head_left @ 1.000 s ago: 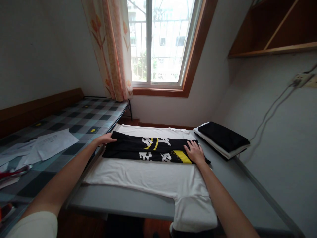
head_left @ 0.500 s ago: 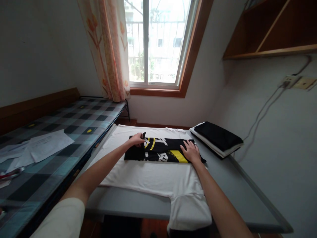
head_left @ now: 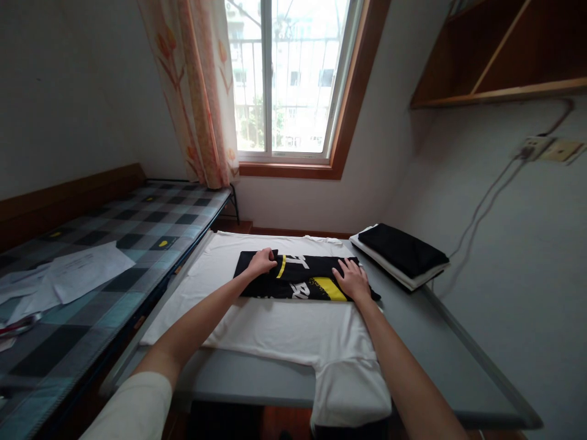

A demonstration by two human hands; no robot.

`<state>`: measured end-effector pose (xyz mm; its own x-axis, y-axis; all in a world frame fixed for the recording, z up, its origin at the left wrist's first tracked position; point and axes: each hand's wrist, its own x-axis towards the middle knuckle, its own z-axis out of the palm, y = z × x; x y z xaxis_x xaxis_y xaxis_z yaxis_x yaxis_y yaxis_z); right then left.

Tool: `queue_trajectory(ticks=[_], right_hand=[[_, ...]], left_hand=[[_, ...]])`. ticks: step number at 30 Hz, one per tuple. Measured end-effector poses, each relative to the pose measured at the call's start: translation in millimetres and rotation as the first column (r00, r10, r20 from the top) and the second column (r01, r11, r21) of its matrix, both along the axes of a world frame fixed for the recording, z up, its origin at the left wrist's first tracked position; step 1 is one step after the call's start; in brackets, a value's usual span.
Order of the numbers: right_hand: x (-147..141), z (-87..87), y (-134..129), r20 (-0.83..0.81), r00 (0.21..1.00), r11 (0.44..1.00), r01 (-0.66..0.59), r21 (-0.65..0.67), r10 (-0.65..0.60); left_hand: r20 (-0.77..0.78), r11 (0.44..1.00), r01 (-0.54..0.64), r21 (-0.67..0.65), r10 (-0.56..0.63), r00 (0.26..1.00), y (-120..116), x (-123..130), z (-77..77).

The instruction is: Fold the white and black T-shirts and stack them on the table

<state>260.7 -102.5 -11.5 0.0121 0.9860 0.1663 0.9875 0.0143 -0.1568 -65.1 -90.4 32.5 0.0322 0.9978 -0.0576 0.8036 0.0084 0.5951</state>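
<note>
A black T-shirt (head_left: 316, 272) with yellow and white print lies folded into a long strip. Beneath it a white T-shirt (head_left: 270, 327) is spread flat, one sleeve hanging over the near table edge. My left hand (head_left: 262, 263) pinches a turned-over flap of the black shirt near its left end. At the right end, my right hand (head_left: 352, 280) rests flat with fingers apart, pressing on the black cloth.
The grey table (head_left: 440, 342) carries a stack of folded black and white clothes (head_left: 403, 253) at the back right. To the left, a bed (head_left: 151, 244) with a checked cover holds loose papers (head_left: 87, 275). A wooden shelf (head_left: 495, 95) hangs on the right wall.
My left hand has moved right, bringing the pinched flap further over the black shirt and covering more of the print. My right hand has stayed in place.
</note>
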Motion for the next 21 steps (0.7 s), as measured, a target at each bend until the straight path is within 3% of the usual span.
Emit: queue_trajectory(ticks=[8, 14, 16, 18, 21], right_hand=[[0, -0.1, 0, -0.005, 1.000, 1.000, -0.003, 0.015, 0.003], [-1, 1.3, -1, -0.005, 1.000, 1.000, -0.003, 0.010, 0.003], [-1, 0.7, -1, -0.002, 1.000, 1.000, -0.003, 0.014, 0.003], [-1, 0.0, -1, 0.001, 1.000, 1.000, -0.004, 0.019, 0.004], [0, -0.8, 0, -0.003, 1.000, 1.000, -0.004, 0.025, 0.004]], left_hand=[[0.116, 0.999, -0.018, -0.035, 0.022, 0.993, 5, 5, -7.7], [0.147, 1.000, 0.012, 0.012, -0.014, 0.989, -3, 6, -2.7], [0.095, 0.983, 0.082, 0.162, -0.098, 0.991, -9, 6, -2.1], [-0.022, 0.926, 0.200, 0.320, -0.204, 0.979, -16, 7, -5.6], [-0.241, 0.874, 0.342, 0.346, -0.270, 0.932, -27, 12, -18.2]])
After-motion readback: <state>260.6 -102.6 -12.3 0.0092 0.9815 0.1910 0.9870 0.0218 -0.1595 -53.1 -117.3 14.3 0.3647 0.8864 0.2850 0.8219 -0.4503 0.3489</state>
